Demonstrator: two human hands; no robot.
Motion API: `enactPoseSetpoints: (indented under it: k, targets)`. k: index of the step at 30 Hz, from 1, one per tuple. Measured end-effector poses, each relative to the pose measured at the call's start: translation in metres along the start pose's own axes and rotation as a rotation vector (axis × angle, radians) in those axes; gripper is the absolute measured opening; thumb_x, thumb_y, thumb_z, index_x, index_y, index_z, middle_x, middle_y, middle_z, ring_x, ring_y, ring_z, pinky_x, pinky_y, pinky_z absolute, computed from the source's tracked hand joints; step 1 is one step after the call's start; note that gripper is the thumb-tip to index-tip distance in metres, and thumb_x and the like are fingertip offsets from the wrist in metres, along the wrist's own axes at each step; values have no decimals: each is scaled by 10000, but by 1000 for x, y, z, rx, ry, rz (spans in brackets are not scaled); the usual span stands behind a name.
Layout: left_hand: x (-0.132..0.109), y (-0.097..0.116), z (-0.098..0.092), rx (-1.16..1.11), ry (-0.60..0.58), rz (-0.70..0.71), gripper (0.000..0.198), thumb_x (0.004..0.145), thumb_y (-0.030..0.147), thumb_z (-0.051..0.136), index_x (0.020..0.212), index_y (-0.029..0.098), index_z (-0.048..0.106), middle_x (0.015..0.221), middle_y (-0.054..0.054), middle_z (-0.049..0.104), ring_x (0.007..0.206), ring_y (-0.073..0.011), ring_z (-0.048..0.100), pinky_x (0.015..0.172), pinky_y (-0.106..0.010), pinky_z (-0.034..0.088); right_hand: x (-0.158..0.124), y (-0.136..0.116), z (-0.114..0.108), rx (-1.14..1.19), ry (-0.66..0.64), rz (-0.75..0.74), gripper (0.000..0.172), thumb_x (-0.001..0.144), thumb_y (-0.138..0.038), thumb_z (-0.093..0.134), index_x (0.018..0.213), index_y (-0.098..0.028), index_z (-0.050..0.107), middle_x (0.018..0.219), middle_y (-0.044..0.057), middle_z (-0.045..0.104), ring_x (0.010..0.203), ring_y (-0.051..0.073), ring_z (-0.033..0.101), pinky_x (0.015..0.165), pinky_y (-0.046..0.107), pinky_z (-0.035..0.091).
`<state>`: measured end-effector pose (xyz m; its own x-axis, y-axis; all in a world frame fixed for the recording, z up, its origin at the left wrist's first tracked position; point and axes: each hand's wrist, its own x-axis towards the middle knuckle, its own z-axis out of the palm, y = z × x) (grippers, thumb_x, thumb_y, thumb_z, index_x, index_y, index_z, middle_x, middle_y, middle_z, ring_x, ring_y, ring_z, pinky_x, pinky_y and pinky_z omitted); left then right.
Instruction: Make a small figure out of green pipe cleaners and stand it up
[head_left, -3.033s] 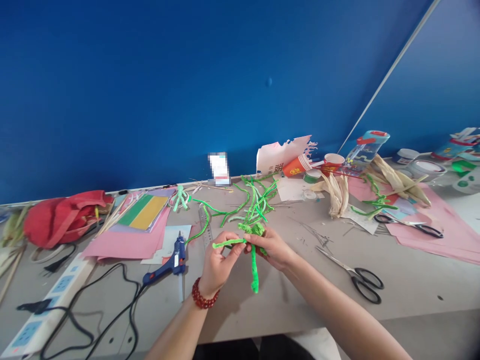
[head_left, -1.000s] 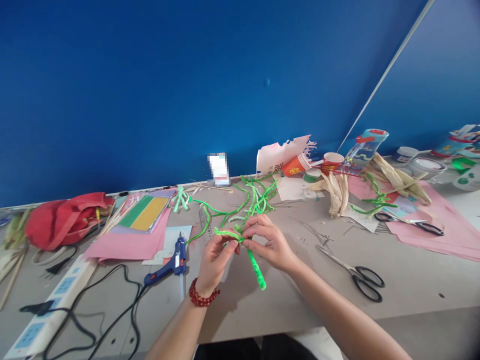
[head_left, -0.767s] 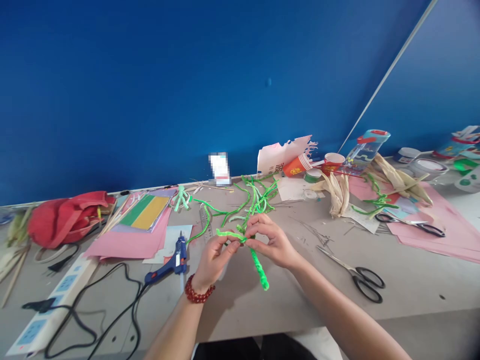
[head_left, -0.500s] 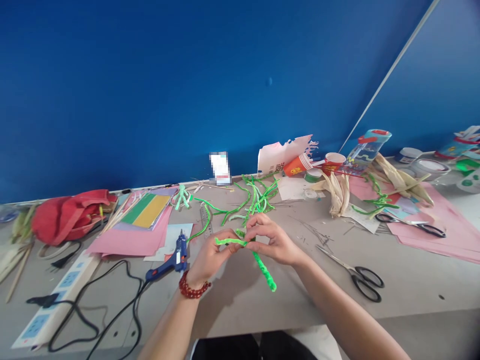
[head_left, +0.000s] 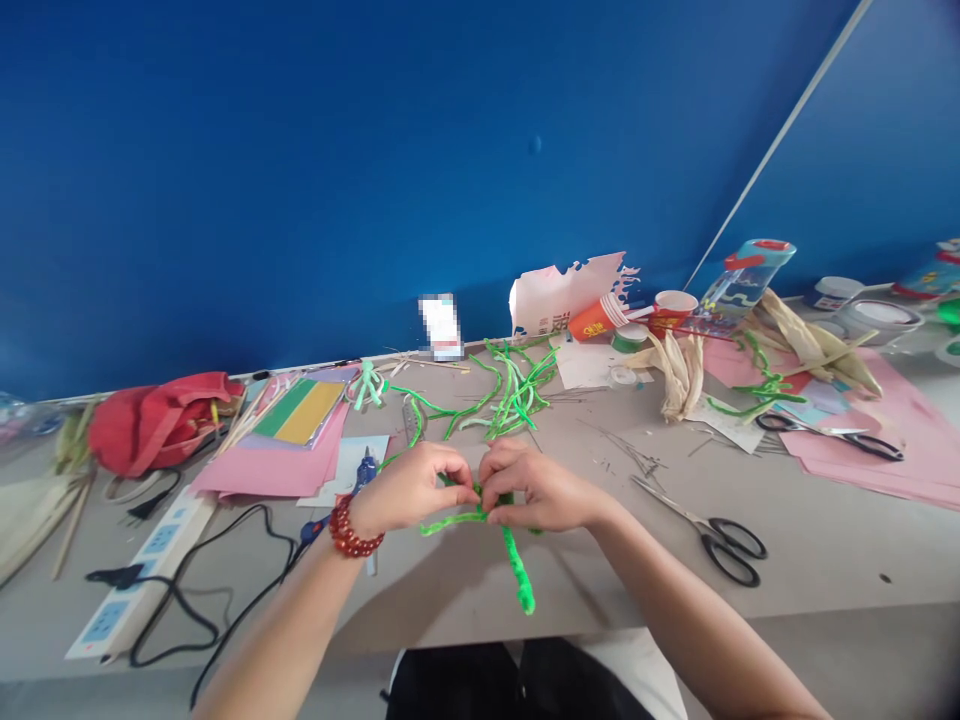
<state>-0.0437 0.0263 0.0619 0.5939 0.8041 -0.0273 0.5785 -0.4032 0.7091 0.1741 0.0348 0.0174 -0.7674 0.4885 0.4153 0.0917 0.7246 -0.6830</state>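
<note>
Both hands meet over the front middle of the table, closed on one piece made of bright green pipe cleaners (head_left: 517,570). My left hand (head_left: 420,484), with a red bead bracelet at the wrist, pinches it from the left. From the right, my right hand (head_left: 536,485) grips it between thumb and fingers. A thick fuzzy stem hangs down toward me, and a thinner strand sticks out to the left. The joint between the fingertips is mostly hidden. Just behind the hands lies a pile of loose green pipe cleaners (head_left: 517,390).
A blue glue gun (head_left: 365,470) lies partly behind my left forearm, near a white power strip (head_left: 139,580) and black cables. Scissors (head_left: 712,530) rest to the right beside thin wires. Pink paper (head_left: 262,465), dried husks (head_left: 675,375), cups and a phone (head_left: 441,325) stand farther back.
My left hand has turned over the piece, its back now facing up. The thick stem has swung slightly left and nearer to me. The view has shifted a little.
</note>
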Motion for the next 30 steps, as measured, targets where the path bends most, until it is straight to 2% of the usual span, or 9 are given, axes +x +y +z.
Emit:
enactPoseSetpoints:
  k: [4,7,11,14,19,23,27,30]
  targets:
    - [2,8,5,277,31,37,151,786,222,700,635,217,689,632,9,691,639,-178,612,731,-323,414,1,4,10,-74,39,43,96,724,-132,759,709,-200,692,786,-10,638,800,173,557,848,340,386]
    - [-2,20,10,455,89,70,154,822,190,657,669,206,659,683,1,691,688,-188,617,789,-358,397,1,6,14,-110,105,78,109,721,-121,738,678,-194,670,761,-7,629,796,182,557,825,341,391]
    - [-13,36,21,671,249,139,179,885,141,525,761,199,641,716,-20,651,720,-199,586,780,-375,379,2,6,12,-106,221,162,118,728,-84,718,689,-184,671,779,6,624,790,182,563,789,327,404]
    - [-22,35,33,740,361,159,214,908,153,478,766,199,630,680,-29,622,671,-198,555,704,-356,369,2,5,9,-66,302,212,138,737,-59,713,693,-183,669,783,9,614,812,186,574,787,322,419]
    - [-34,9,55,632,539,201,154,883,115,527,897,203,654,759,-52,685,702,-199,615,677,-325,406,3,3,8,27,387,238,125,775,-93,710,701,-185,668,824,21,607,850,191,584,784,318,439]
    - [-37,-4,65,437,646,215,204,856,96,581,973,234,676,776,-45,706,711,-198,636,687,-311,457,2,3,7,146,380,237,91,819,-180,700,731,-192,679,845,25,596,878,192,581,800,319,453]
    - [-33,-2,66,114,655,190,157,853,107,607,912,227,688,803,-41,717,746,-184,662,696,-283,507,1,3,4,289,330,224,146,839,-318,705,768,-190,699,850,22,575,855,180,577,806,320,453]
    - [-29,-3,64,-105,615,103,110,873,182,615,782,204,673,734,-30,700,628,-150,635,592,-249,504,1,4,1,424,296,187,243,828,-413,711,778,-175,708,838,22,562,803,164,572,796,314,448]
